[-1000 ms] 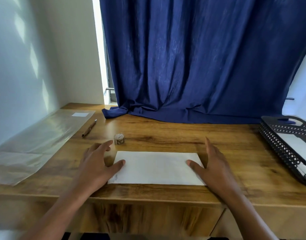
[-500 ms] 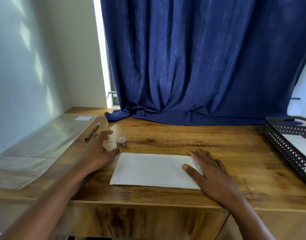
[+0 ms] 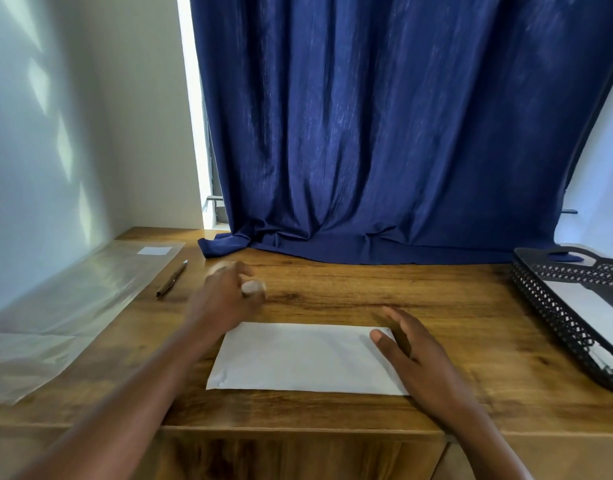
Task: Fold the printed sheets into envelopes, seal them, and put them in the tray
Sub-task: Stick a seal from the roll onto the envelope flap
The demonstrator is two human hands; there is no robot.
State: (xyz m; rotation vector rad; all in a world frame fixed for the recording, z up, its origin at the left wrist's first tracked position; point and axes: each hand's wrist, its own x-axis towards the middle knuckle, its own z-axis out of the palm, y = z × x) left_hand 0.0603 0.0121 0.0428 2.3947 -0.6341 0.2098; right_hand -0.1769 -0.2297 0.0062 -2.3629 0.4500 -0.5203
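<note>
The flat white paper envelope [image 3: 307,358] lies on the wooden desk [image 3: 436,306] before me. My right hand [image 3: 417,362] rests straight-fingered on its right end. My blurred left hand [image 3: 225,296] curls around a small whitish roll [image 3: 252,287] beyond it. The black mesh tray [image 3: 554,317] sits far right.

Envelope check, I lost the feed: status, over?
Left hand closing on small tape roll, blurred. Right hand flat on folded envelope. Tray right, nothing between.

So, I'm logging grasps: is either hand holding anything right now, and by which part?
The left hand closes on the small roll; motion blur hides the exact grip. The right hand rests flat on the envelope.
</note>
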